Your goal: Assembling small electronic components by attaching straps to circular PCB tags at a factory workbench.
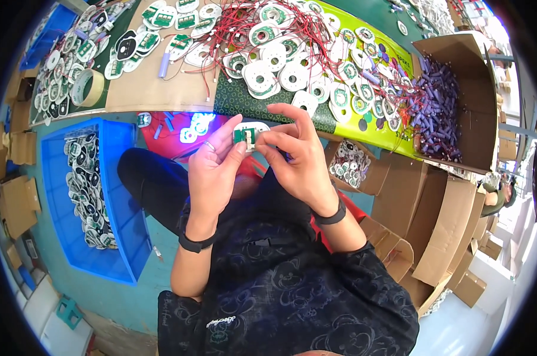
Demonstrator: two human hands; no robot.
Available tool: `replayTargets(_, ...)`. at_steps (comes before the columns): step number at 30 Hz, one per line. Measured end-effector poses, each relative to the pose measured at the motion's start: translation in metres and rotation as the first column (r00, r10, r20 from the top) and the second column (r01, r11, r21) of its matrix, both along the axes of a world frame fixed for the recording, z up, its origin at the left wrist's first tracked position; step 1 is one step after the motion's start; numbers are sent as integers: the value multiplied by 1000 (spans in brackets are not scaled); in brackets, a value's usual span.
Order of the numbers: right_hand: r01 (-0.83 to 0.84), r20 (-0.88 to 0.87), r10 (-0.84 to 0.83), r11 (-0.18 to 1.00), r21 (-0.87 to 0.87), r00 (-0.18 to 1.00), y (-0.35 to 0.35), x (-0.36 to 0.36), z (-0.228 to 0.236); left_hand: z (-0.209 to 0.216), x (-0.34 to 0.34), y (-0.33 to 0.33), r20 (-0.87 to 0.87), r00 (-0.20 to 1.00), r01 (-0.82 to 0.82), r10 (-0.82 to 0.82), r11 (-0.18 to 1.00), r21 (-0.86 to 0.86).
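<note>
In front of my lap, my left hand [214, 169] grips a white disc-shaped piece with a green circuit board [243, 135] on it; the thumb presses on its lower edge. White connectors show on the board's face. My right hand [298, 160] meets the piece from the right, thumb and fingertips pinched at the board's edge, one finger arched above. Whether a small wire or part lies between those fingertips is too small to tell. Just beyond the hands, white ring-shaped pieces [262, 77] with green boards and red wires are heaped on the table.
A blue bin [141, 237] holding similar pieces stands at my left. Far right, a cardboard box [479, 107] contains many purple cylindrical batteries [437, 113] with wires. A tape roll [88, 87] lies on the table's left. Glowing blue-lit pieces [196, 127] sit below the table edge. Cardboard boxes [399, 184] stand at right.
</note>
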State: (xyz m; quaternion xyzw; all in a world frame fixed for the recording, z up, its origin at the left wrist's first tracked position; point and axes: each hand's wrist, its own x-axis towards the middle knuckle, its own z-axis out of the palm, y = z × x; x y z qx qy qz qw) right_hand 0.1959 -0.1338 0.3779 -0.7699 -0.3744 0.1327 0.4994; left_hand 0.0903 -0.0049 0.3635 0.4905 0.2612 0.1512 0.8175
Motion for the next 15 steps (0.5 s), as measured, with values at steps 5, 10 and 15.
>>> replayTargets(5, 12, 42, -11, 1000, -16, 999, 0, 0, 3, 1, 5, -7, -21, 998, -57, 58, 998, 32)
replayTargets(10, 50, 175, -56, 998, 36, 983, 4, -6, -6, -3, 10, -16, 25, 995, -102, 102, 994, 25)
replayTargets(15, -1, 97, -15, 987, 160, 995, 8, 2, -7, 1, 4, -11, -98, 989, -91, 107, 983, 158)
